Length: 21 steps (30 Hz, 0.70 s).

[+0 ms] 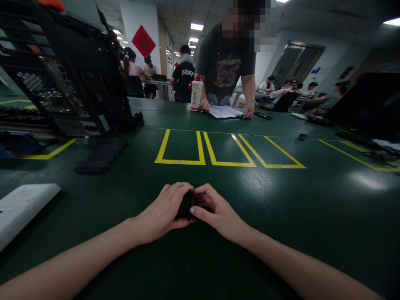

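Note:
Low over the green table, my left hand (pixel 165 210) is wrapped around a small black object (pixel 186 205). Its kind I cannot make out, since the fingers cover much of it. From the other side, my right hand (pixel 217 212) closes on the same object, with the thumb at its near right edge and the fingers curled behind. Both hands meet near the middle of the view, fingertips almost touching along the top.
Yellow tape frames (pixel 180 162) mark the green table (pixel 150 266) beyond my hands. At left stand an open black computer case (pixel 96 89) and a white box-like object (pixel 25 208). Across the table, a person (pixel 229 66) holds papers (pixel 225 111) beside a white bottle (pixel 196 95).

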Available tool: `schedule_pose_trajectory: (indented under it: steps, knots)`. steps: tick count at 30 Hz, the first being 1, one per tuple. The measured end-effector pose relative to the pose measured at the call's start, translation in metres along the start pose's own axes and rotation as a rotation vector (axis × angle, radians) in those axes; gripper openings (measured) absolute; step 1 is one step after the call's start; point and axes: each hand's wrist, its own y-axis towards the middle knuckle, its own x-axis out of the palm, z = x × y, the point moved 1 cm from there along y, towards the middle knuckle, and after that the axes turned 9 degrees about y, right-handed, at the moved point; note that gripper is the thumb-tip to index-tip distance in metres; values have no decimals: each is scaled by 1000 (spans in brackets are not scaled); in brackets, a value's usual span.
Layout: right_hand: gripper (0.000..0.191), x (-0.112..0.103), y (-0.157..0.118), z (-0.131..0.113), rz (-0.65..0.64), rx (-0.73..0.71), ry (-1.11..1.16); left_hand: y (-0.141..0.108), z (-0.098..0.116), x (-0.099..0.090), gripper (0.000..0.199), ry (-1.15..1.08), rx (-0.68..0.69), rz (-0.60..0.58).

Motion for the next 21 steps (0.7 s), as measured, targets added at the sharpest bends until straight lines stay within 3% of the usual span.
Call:
schedule_pose_trajectory:
  steps: [4,8,14,21]
  knots:
    - [29,-1,-2,-1,-30,-59,22,0,0,-1,63,-13,-10,-8]
    - [16,2,-1,-1,20,-47,96,1,0,-1,62,-10,-1,-2]
    - [28,3,1,-3,34,24,17,1,0,-2,62,-9,-7,-2]
    - [24,1,-2,0,-13,-61,30,1,0,1,65,-12,3,33]
